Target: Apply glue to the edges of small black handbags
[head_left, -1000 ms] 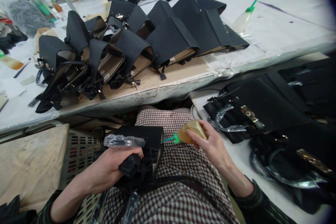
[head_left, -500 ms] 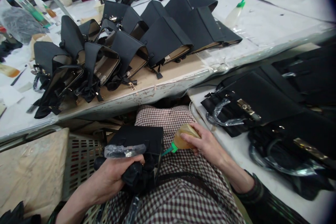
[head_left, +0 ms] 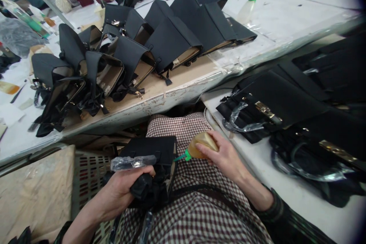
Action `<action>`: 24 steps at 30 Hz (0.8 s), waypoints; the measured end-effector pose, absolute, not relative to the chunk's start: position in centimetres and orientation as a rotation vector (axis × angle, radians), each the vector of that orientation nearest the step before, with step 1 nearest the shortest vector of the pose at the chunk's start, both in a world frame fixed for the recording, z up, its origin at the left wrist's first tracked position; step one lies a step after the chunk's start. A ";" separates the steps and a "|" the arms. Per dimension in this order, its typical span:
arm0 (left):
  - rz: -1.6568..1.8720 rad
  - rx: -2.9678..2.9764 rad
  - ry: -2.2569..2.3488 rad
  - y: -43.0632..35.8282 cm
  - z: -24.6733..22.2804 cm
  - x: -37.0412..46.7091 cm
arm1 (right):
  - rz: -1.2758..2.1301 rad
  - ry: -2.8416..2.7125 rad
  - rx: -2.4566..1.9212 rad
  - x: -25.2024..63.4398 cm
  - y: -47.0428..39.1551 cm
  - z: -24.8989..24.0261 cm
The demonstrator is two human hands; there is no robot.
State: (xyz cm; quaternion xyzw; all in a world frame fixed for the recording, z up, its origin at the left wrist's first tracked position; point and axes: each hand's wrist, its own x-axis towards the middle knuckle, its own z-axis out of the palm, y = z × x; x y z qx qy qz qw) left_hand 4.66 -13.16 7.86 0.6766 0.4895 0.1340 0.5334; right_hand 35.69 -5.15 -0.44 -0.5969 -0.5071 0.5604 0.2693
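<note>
On my lap, over a checked apron [head_left: 200,217], lies a black handbag [head_left: 151,146] with a plastic-wrapped handle [head_left: 133,163]. My left hand [head_left: 122,187] is closed round the bag's near part, just below that handle; some of its fingers are hidden by black material. In my right hand [head_left: 224,156] is a squeeze bottle [head_left: 203,145] of yellowish liquid, tilted with its green nozzle [head_left: 181,156] pointing left. The nozzle tip is at the right edge of the bag; whether it touches cannot be made out.
Several black bags [head_left: 171,42] stand in rows on the workbench [head_left: 188,87] ahead. Another green-tipped bottle [head_left: 248,7] stands behind them. More black handbags [head_left: 274,103] lie on a white surface to my right. At left are a plastic crate [head_left: 91,175] and a stained board [head_left: 37,194].
The nozzle tip has moved slightly up and away from me along the bag's right edge. My left hand keeps its hold. The whole view has shifted a little.
</note>
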 end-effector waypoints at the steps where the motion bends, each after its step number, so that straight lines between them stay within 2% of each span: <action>1: 0.326 1.615 1.166 -13.1 7.9 4.7 | 1.467 -1.404 -1.615 35.6 -5.2 -0.7; 6: 0.354 1.625 1.171 -12.8 8.1 5.2 | 1.262 -1.516 -1.622 35.6 -5.2 -0.9; 12: 0.360 1.669 1.165 -12.7 8.2 5.3 | 1.367 -1.313 -1.617 36.3 -5.3 0.3; 16: 0.331 1.666 1.203 -12.7 7.9 5.1 | 1.377 -1.430 -1.627 36.2 -4.8 0.6; 24: 0.283 1.654 1.216 -12.8 8.0 5.0 | 1.784 -1.230 -1.530 35.7 -4.7 0.8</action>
